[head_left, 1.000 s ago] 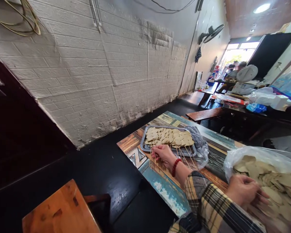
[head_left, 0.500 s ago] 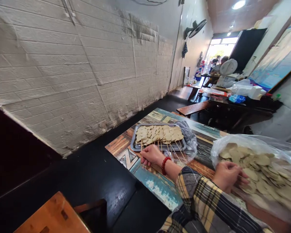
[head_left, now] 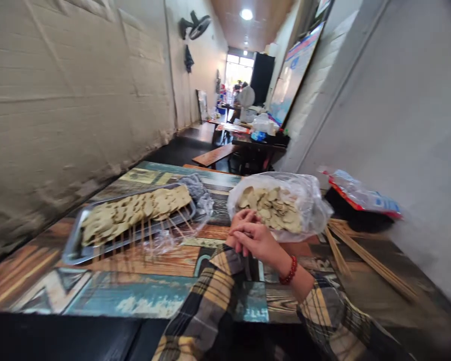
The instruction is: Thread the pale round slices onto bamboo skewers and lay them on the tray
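A white plastic bag (head_left: 311, 195) with many pale flat round slices (head_left: 272, 203) in it lies open on the table, just beyond my hands. My right hand (head_left: 265, 243), with a red bead bracelet (head_left: 288, 271) at its wrist, is closed and rests against my left hand. My left hand (head_left: 242, 219) is partly covered by it, its fingers curled at the bag's near edge. Whatever either hand holds is hidden. At the left, a metal tray (head_left: 74, 240) bears rows of skewered slices (head_left: 135, 213), with their sticks (head_left: 149, 233) pointing toward me.
Bare bamboo skewers (head_left: 372, 260) lie at the right of the patterned table (head_left: 131, 301). A black container (head_left: 355, 208) with red-edged plastic packaging stands by the right wall. Crumpled clear plastic (head_left: 201, 198) sits beside the tray. Farther back are a bench (head_left: 215, 155) and cluttered tables.
My view has swung right. My right hand has moved from the skewer sticks at the tray over to the bag, and now meets my left hand there.
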`<state>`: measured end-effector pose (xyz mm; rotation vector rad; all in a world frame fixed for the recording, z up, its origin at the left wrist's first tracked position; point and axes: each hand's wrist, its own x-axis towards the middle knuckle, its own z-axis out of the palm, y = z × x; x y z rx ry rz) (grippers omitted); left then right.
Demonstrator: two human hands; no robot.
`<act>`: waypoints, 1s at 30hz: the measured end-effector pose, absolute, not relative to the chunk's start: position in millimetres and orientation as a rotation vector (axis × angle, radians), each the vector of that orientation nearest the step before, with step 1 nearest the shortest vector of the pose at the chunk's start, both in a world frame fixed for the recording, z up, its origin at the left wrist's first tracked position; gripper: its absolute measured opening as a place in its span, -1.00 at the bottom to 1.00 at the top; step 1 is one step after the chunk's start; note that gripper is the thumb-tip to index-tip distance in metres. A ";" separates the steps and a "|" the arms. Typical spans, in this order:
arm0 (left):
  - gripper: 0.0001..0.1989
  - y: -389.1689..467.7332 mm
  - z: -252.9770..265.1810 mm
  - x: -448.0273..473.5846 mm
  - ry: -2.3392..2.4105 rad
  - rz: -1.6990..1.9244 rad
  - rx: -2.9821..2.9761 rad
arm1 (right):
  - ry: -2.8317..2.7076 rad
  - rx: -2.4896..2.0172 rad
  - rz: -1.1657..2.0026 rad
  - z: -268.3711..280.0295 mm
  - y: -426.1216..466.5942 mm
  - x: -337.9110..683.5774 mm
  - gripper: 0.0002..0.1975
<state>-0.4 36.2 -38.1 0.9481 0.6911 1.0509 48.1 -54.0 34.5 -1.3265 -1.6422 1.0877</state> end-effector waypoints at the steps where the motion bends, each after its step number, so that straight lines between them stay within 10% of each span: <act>1: -0.63 36.7 -36.9 -0.9 0.686 1.022 0.943 | -1.569 -1.370 1.063 26.5 -65.0 73.1 -0.64; 15: -0.40 1.8 -11.2 10.1 0.799 1.033 1.111 | -1.319 -2.050 0.099 -30.3 -203.5 319.5 -0.71; 30: -0.58 -87.4 -15.2 55.8 0.818 0.837 1.412 | -1.185 -2.080 0.227 -36.1 -202.6 341.7 -0.81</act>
